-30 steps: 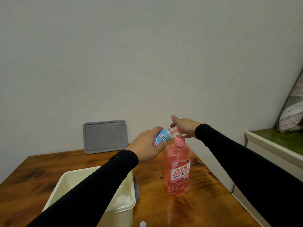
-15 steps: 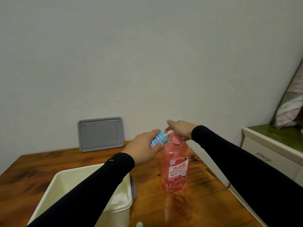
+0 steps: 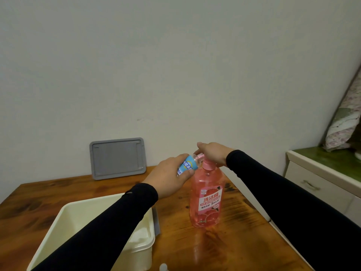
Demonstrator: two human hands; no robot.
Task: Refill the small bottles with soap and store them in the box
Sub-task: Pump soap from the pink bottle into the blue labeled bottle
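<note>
Near front-left corner of the wooden table (image 3: 230,249): cream box (image 3: 64,218), open, inside mostly hidden by the left sleeve. Propped against the wall at the back edge: grey lid (image 3: 117,158).

Middle, raised above the table: left hand (image 3: 169,178), curled shut around the small bottle (image 3: 188,165), blue label showing, tilted with mouth toward the pump spout. Probably light, thin-walled, easily squeezed; best gripped round the body as now, firmly enough to keep the narrow mouth under the spout, gently enough not to dent it. Fill level not readable.

Just right, standing near the right edge: pink soap bottle (image 3: 206,200), nearly full, so heavy and stable under a downward push. Any soap on the plastic likely makes it slippery.

On top of it: right hand (image 3: 214,153), palm down over the pump head, fingers loosely bent, pressing rather than gripping; pump head itself covered.

At the front edge, small white cap-like piece (image 3: 163,267), cut off by the frame, identity uncertain.

Far right, off the table: white cabinet (image 3: 320,184).
</note>
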